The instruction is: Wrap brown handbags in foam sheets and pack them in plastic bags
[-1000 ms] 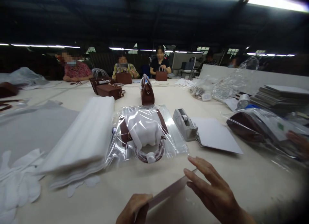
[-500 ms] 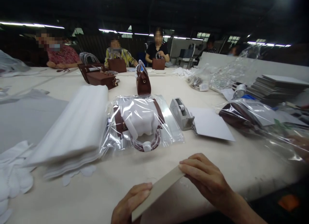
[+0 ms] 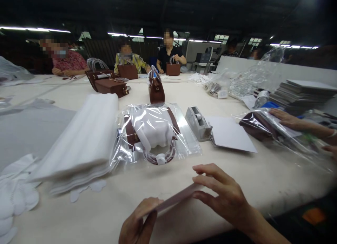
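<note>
Head view: left hand (image 3: 138, 219) is pinching loose cardboard (image 3: 179, 196) by the table's near edge (image 3: 79, 224), right hand (image 3: 228, 193) grip unclear; handbag (image 3: 131, 130) is lying bagged

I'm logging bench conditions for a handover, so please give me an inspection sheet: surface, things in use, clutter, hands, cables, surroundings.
Surface: pale table, dark marks near the right front edge.
Things in use: thin board, tilted; plastic-wrapped handbag lying beyond it.
Clutter: white folded sheets and white cutouts at left; tape dispenser beside white cards.
Hands: left hand grips the board; right hand has fingers at its far end, contact unclear.
Cables: nothing seen.
Surroundings: co-workers across the table; another person's hand at right, on a bagged brown item.
</note>
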`<state>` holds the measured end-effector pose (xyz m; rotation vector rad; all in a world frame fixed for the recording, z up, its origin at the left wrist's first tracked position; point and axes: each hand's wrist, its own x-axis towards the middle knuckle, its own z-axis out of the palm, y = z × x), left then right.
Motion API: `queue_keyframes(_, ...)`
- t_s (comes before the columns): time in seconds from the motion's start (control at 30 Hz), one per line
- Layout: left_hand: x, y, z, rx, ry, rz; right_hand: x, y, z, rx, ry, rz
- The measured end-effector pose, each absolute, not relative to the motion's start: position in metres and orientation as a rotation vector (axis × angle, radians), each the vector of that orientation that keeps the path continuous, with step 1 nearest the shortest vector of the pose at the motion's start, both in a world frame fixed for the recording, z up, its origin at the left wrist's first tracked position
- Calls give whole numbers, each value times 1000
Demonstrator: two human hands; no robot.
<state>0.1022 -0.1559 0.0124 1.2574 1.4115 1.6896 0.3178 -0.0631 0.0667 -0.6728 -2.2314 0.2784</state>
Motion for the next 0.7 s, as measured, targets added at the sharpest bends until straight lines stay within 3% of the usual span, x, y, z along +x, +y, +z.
queue_keyframes(0.5,92,-165,-1,1337,1484,1470,313,-67,63,-657,-2280,226)
queue_keyframes(0.7,95,-159,6,1547,1312,1535,309,-70,80,-636,-2344,-137)
